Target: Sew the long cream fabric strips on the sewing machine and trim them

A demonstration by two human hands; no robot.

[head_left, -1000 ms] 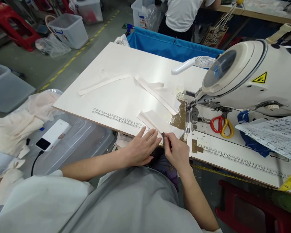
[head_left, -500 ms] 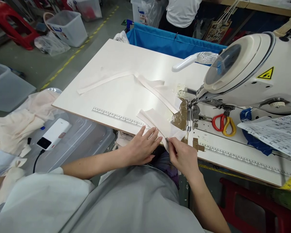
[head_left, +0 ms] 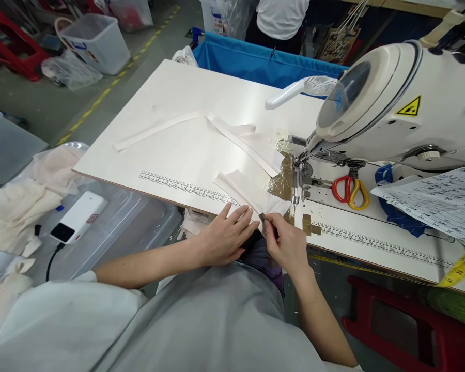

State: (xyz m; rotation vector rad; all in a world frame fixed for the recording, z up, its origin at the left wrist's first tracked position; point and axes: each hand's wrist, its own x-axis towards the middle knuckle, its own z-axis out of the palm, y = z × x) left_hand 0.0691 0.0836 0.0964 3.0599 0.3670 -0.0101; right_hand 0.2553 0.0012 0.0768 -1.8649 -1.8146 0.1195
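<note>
A pale pink fabric piece (head_left: 240, 188) with a folded edge lies at the table's front edge, left of the sewing machine's presser foot (head_left: 296, 194). My left hand (head_left: 227, 235) rests flat on its near edge, fingers stretched out. My right hand (head_left: 284, 240) is closed on a small dark metal tool (head_left: 261, 217), whose tip touches the fabric's near edge. Most of the tool is hidden in my fingers, so its kind cannot be told. Further back, a second pale piece (head_left: 248, 147) with a long narrow strip (head_left: 158, 129) lies on the white table (head_left: 170, 98).
The sewing machine (head_left: 375, 98) stands at the right, with red and yellow-handled scissors (head_left: 351, 192) beneath its arm and a written sheet (head_left: 437, 201) beside it. A blue cloth bin (head_left: 256, 54) borders the table's back. At left, a white device (head_left: 79, 217) lies on a plastic lid.
The view has shifted slightly, moving the table leftward in the picture. My right hand and the tool have moved slightly up and left in the picture; my left hand stays on the fabric.
</note>
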